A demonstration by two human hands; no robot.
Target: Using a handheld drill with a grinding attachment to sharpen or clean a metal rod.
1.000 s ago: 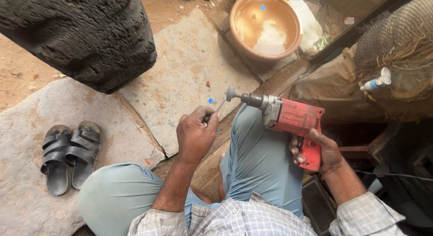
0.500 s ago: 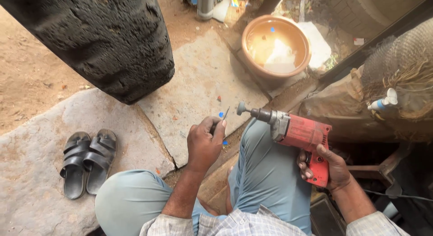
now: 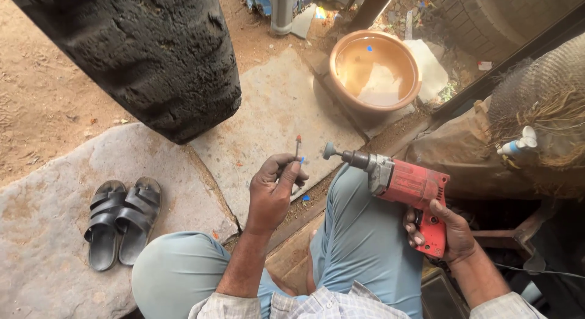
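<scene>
A red drill is gripped by the right hand, fingers wrapped round its handle, and it is rested across the right thigh, probably so that its weight is carried by the leg. Its chuck, fitted with a small round grinding bit, is pointed toward the left hand, tip clear of everything. A thin rod with a red tip is pinched upright between thumb and fingers of the left hand, just beside the bit but apart from it; held this way, its upper end is kept free and near the tool. The drill therefore lies above the right knee, between the two hands.

The person is seated low, knees apart in pale blue-grey trousers, over a floor of large flat stone slabs with bare dirt beyond them at the left edge. A pair of dark sandals is set side by side on the slab at the lower left. A big worn tyre is stood on the slabs at the upper left. A round clay bowl is placed on the far edge of the slabs at the upper middle. At the right, a sack-covered mound with a small white bottle on it is seen, in shade.
</scene>
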